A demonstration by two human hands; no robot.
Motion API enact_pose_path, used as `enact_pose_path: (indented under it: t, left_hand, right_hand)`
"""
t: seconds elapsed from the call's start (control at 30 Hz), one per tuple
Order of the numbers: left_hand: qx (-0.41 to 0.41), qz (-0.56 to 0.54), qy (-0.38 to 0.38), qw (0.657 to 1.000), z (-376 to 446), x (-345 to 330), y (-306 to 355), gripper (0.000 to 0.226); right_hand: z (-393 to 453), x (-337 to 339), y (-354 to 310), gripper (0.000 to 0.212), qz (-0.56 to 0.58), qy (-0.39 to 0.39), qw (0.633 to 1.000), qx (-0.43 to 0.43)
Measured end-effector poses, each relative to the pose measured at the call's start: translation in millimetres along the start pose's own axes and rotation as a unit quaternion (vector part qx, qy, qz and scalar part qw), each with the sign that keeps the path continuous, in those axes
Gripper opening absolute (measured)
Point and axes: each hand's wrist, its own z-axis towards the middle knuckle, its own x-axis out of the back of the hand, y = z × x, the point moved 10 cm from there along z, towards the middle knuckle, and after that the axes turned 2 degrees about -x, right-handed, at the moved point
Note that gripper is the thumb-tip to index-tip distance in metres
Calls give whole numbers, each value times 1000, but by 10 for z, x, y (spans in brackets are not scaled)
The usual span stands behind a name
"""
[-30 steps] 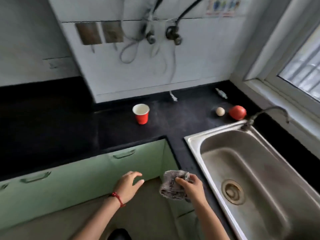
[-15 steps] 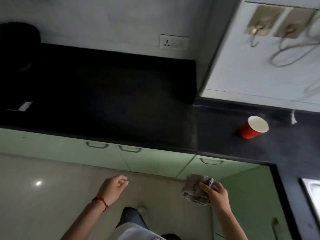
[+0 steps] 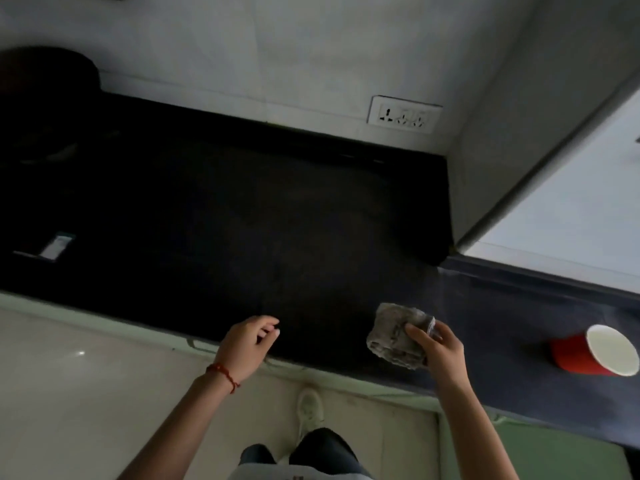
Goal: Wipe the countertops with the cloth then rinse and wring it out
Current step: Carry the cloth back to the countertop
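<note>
Black countertop (image 3: 242,220); bunched cloth (image 3: 394,336), no clear axis.

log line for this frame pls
phase: pre-wipe | right hand: holds cloth above counter | left hand: empty, open | cup: right

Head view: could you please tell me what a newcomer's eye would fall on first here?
Probably the red cup at the right edge, the one bright thing on the dark countertop. Next comes the bunched grey cloth gripped in the right hand over the counter's front edge, with the left hand open and empty beside it. A white socket stands out on the wall behind.
</note>
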Motion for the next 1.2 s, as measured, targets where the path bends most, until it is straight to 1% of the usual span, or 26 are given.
enact_pose_path:
  t: [0.1, 0.2, 0.3, 0.4, 0.5, 0.57, 0.63, 0.67, 0.73, 0.77, 0.83, 0.87, 0.9, 0.93, 0.97, 1.03, 1.1, 1.2]
  left_hand:
    - [0, 20, 2, 1000, 346, 61, 81, 24]
    - [-21, 72, -10, 997, 696, 90, 226, 29]
    - [-44, 129, 1, 991, 1028, 122, 372, 36]
    - [-68, 201, -2, 977, 1358, 80, 481, 46]
    - [-89, 278, -38, 956, 1647, -69, 468, 55]
    - [-94, 325, -55, 940, 1764, -131, 420, 57]
    - [-93, 350, -74, 929, 1823, -177, 360, 57]
    - [-97, 357, -75, 926, 1835, -187, 337, 57]
    - [-102, 361, -77, 924, 1838, -191, 312, 56]
    - [-104, 365, -79, 922, 1836, -188, 308, 56]
    - [-106, 366, -78, 921, 1845, -189, 301, 55]
    - [-101, 365, -83, 922, 1847, -192, 292, 55]
    - [-98, 363, -86, 923, 1843, -197, 287, 56]
    - [-99, 360, -83, 924, 1847, -204, 281, 57]
    - [-96, 362, -86, 923, 1852, -208, 271, 60]
    - [-90, 364, -88, 923, 1852, -207, 265, 63]
    - [-89, 359, -85, 925, 1854, -201, 264, 64]
    - [-83, 356, -87, 927, 1843, -203, 280, 64]
  right_hand:
    - [379, -189, -236, 25, 22, -8, 1000, -2]
    - [719, -362, -539, 22, 29, -11, 999, 16]
    - [1038, -482, -825, 27, 17, 12, 999, 36]
    - [1373, -563, -1205, 38, -36, 57, 994, 84]
    - [1729, -640, -1617, 47, -110, 101, 980, 134]
    - [1932, -728, -1919, 47, -149, 114, 965, 182]
    - [2056, -841, -2233, 45, -215, 129, 932, 262]
    - [2099, -915, -2346, 43, -270, 138, 905, 299]
    - [2180, -1113, -2424, 42, -398, 140, 834, 357]
    - [2227, -1222, -2385, 42, -452, 127, 802, 370]
    - [2311, -1449, -2120, 46, -544, 74, 753, 363]
    - [2318, -1550, -1947, 52, -578, 49, 731, 359]
    - [2307, -1607, -1805, 57, -595, 39, 717, 361]
    - [2294, -1634, -1716, 61, -598, 40, 715, 361]
    - [2297, -1636, -1685, 59, -589, 45, 720, 364]
    - [2346, -1616, -1719, 49, -572, 54, 727, 376]
    - [2435, -1578, -1782, 46, -567, 68, 728, 379]
    - [2574, -1542, -1911, 55, -535, 65, 763, 357]
